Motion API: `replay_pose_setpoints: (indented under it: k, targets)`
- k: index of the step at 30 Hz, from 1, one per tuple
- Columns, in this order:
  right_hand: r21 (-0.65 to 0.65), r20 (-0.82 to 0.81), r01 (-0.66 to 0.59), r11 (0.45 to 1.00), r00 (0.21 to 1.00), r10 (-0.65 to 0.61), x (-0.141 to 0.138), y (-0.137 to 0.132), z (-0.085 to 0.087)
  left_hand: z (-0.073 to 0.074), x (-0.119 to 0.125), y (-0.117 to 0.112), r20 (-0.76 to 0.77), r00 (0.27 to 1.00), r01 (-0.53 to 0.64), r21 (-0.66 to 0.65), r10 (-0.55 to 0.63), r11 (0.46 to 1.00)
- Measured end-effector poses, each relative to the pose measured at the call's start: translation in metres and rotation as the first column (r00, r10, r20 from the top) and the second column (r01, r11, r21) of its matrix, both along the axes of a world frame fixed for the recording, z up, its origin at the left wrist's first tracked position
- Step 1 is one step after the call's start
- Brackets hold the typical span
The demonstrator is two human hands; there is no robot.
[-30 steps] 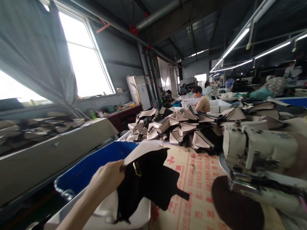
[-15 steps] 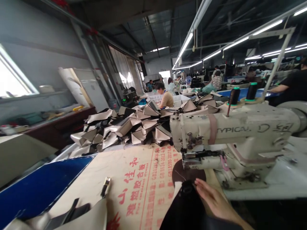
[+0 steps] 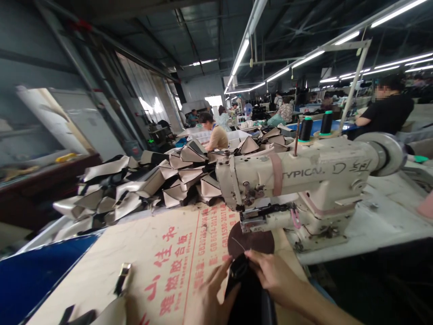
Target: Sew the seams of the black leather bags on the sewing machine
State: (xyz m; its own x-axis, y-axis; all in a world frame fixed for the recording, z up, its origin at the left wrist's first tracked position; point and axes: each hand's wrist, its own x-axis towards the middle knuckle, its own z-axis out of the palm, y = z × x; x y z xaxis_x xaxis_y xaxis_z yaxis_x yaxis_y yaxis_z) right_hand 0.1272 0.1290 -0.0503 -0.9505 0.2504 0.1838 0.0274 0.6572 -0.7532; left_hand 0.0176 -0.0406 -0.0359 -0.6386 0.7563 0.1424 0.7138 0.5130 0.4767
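The fingers of the right hand [image 3: 275,280] are drawn together, thumb and index pinching the upper right edge of a black piece [image 3: 248,298]; those of the left hand [image 3: 213,293] lie at its left edge with the thumb apart over it, and whether they grip I cannot tell. The piece sits low in the view, its upper end just short of a dark brown disc [image 3: 262,243] on the table [image 3: 142,253] (a loose pale thread [image 3: 239,244] shows over the disc). I judge it light and leathery, soft enough to fold yet firm along the edges, neither fragile nor very slippery; the side edges near the upper end look the best hold, one hand each side. Beyond the disc stands the sewing machine [image 3: 314,176], and to the left lies a gold buckle [image 3: 125,270]. Half a second earlier only the right hand shows at the black piece; now the left is there too. The view has swung right, so the machine and buckle appear further left in it, while the piece remains near the disc
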Motion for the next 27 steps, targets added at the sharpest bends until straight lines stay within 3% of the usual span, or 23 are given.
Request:
replay_pose_setpoints:
  k: [3,6,10,13,17,19,21,22,23,25,27]
  targets:
    - [0.044,-0.060,-0.065,0.997,0.996,0.067,-0.001,0.022,0.008,0.013,-0.018,0.025,-0.109,0.976,0.191,0.038,-0.186,0.981]
    - [0.003,-0.036,-0.116,0.993,0.993,0.116,-0.006,0.042,0.001,0.016,-0.033,0.041,-0.072,0.942,0.327,-0.024,-0.328,0.945]
    - [-0.015,-0.020,-0.135,0.991,0.991,0.134,-0.013,0.055,-0.016,0.010,-0.038,0.057,0.027,0.941,0.337,-0.068,-0.336,0.939]
    - [0.044,-0.079,-0.109,0.993,0.991,0.112,-0.017,0.058,-0.021,0.021,-0.038,0.060,0.069,0.941,0.334,-0.048,-0.330,0.941]
    - [0.049,-0.144,-0.188,0.981,0.971,0.193,-0.018,0.060,-0.020,0.037,-0.057,0.062,0.340,0.833,0.462,0.010,-0.437,0.887]
    - [0.018,-0.137,-0.174,0.985,0.975,0.175,-0.019,0.060,-0.019,0.026,-0.073,0.071,0.456,0.818,0.365,0.060,-0.351,0.929]
    - [-0.016,-0.109,-0.164,0.986,0.981,0.161,-0.020,0.061,-0.019,0.000,-0.087,0.086,0.400,0.905,0.104,0.122,-0.145,0.987]
    - [-0.030,-0.085,-0.165,0.986,0.983,0.162,-0.021,0.061,-0.020,-0.016,-0.093,0.095,0.323,0.944,0.019,0.149,-0.067,0.989]
    - [-0.038,-0.052,-0.168,0.985,0.985,0.166,-0.022,0.062,-0.021,-0.031,-0.098,0.103,0.250,0.968,-0.011,0.155,-0.028,0.988]
    - [-0.038,0.023,-0.176,0.984,0.984,0.177,-0.023,0.064,-0.025,-0.053,-0.109,0.113,0.175,0.982,0.054,0.110,-0.073,0.992]
    - [-0.026,0.076,-0.184,0.983,0.980,0.185,-0.024,0.066,-0.029,-0.061,-0.126,0.115,0.181,0.971,0.149,0.052,-0.156,0.987]
